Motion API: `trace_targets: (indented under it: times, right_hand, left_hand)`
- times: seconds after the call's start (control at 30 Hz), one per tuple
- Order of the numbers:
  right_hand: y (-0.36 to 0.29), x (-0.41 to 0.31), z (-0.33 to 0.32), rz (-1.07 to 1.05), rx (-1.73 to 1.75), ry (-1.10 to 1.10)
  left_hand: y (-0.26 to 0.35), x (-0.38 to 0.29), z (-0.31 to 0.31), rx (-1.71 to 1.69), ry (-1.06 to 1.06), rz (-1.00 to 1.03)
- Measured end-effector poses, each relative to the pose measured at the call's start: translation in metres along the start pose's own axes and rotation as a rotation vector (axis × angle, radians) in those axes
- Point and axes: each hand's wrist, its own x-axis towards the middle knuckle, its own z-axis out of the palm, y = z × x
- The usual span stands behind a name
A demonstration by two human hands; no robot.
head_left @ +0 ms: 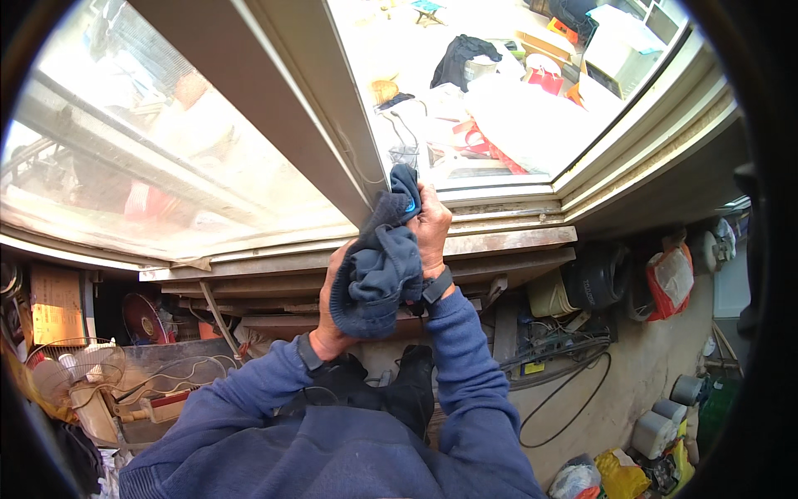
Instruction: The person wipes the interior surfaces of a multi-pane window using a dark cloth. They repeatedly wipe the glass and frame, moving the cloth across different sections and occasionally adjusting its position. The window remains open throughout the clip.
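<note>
A bunched dark blue cloth (383, 274), with ribbed edging like a garment's, hangs between my two hands. My left hand (329, 312) grips its lower left side, the fingers mostly hidden behind the fabric. Higher up, my right hand (431, 218) holds the cloth's upper part at the edge of the window frame's upright (299, 93). A small bright blue patch shows on the cloth beside my right fingers. Below both hands runs the worn window sill (511, 242). Left of the upright is a hazy glass pane (187, 174).
A standing fan (78, 374) is at the lower left, near a cardboard box (57, 305). Black cable (561, 430) loops down the wall at right. Bags hang along that wall, and grey containers (654, 433) stand at the lower right. Cluttered belongings lie beyond the window.
</note>
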Motion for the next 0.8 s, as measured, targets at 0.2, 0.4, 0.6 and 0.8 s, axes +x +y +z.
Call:
trace_targets:
  times: [0.2,0.4,0.6,0.8]
  right_hand:
    - [-0.012,-0.009,0.029,0.05,0.041,0.021]
    - [-0.005,-0.007,0.04,0.124,0.218,-0.106]
    - [0.0,-0.017,0.063,0.303,0.59,-0.155]
    - [0.008,-0.036,0.099,0.362,0.702,-0.114]
  left_hand:
    - [0.011,-0.006,-0.017,0.197,0.014,0.133]
    - [0.018,-0.008,-0.032,0.247,0.023,0.104]
    - [0.021,-0.01,-0.04,0.221,0.056,0.145]
    - [0.027,-0.017,-0.068,0.179,0.058,0.106]
